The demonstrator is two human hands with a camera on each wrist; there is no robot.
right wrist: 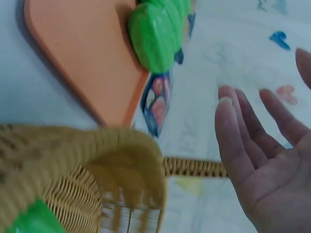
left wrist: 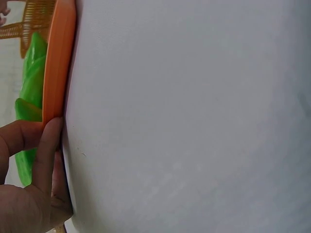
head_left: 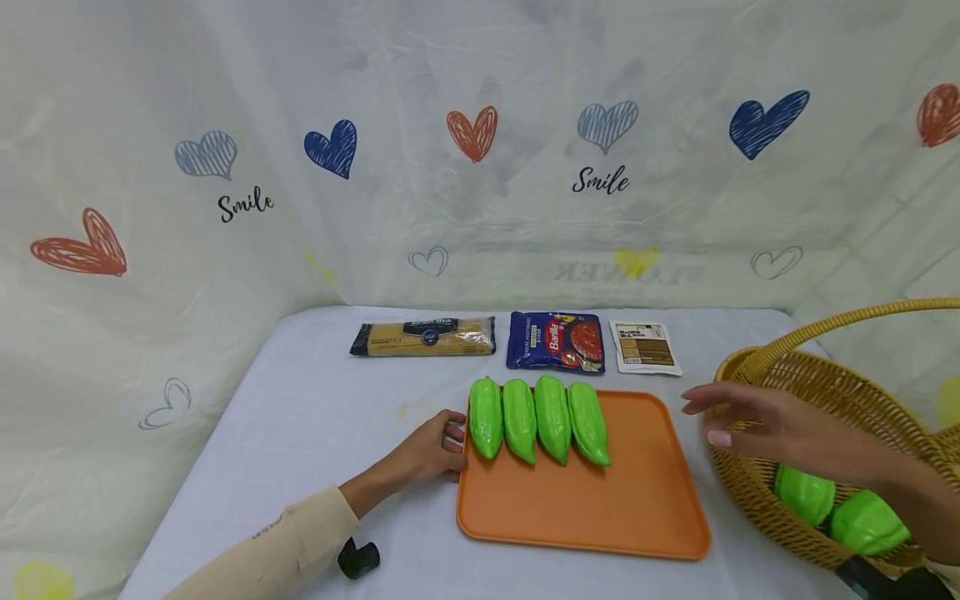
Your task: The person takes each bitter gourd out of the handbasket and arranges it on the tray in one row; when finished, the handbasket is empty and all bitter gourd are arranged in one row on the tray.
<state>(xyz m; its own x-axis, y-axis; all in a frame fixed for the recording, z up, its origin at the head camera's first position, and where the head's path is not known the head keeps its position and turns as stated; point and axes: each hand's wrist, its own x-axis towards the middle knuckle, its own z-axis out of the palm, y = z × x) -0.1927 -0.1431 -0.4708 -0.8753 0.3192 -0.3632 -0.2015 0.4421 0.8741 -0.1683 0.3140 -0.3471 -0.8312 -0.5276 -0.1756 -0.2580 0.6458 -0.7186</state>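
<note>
Bright green, ridged vegetable-shaped pieces, several of them, stand in a row on the left part of an orange tray [head_left: 585, 517]; one is the leftmost green piece [head_left: 486, 418]. At the tray's left rim, my left hand [head_left: 433, 450] holds the edge with bent fingers, which the left wrist view shows against the orange rim [left wrist: 57, 63]. My right hand [head_left: 802, 429] hovers over the near-left rim of a wicker basket [head_left: 750, 492], fingers extended and nothing in them. In the basket lie green pieces [head_left: 870, 521], partly hidden by the right forearm.
Behind the tray lie a spaghetti pack [head_left: 450, 337], a blue Barilla pouch [head_left: 536, 342] and a small white-and-brown packet [head_left: 645, 348]. The basket's tall handle [head_left: 862, 315] arches up at the right. A white curtain with printed hearts encloses the table.
</note>
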